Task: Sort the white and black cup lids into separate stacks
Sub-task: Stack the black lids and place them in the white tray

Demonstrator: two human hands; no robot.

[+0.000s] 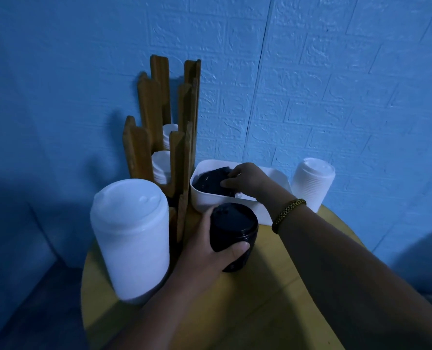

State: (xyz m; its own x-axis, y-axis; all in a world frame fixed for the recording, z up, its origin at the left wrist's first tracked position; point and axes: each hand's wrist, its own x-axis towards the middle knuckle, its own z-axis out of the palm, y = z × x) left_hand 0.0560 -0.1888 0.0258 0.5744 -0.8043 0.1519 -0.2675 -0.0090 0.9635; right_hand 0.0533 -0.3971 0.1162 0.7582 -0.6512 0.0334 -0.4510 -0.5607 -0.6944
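My left hand (207, 251) grips a stack of black lids (233, 233) standing on the round yellow table (273, 286). My right hand (245, 180) reaches into a white tub (204, 198) behind the stack, its fingers pinching a black lid (207, 181) among the black lids inside. A tall stack of white lids (131, 236) stands at the left of the table, close to my left hand. Another stack of white lids (312, 183) stands at the back right, beside the tub.
A wooden lid rack (159, 137) stands at the back left against the blue wall and holds white lids (161, 165) in its slots. The table's rim runs close behind the right white stack.
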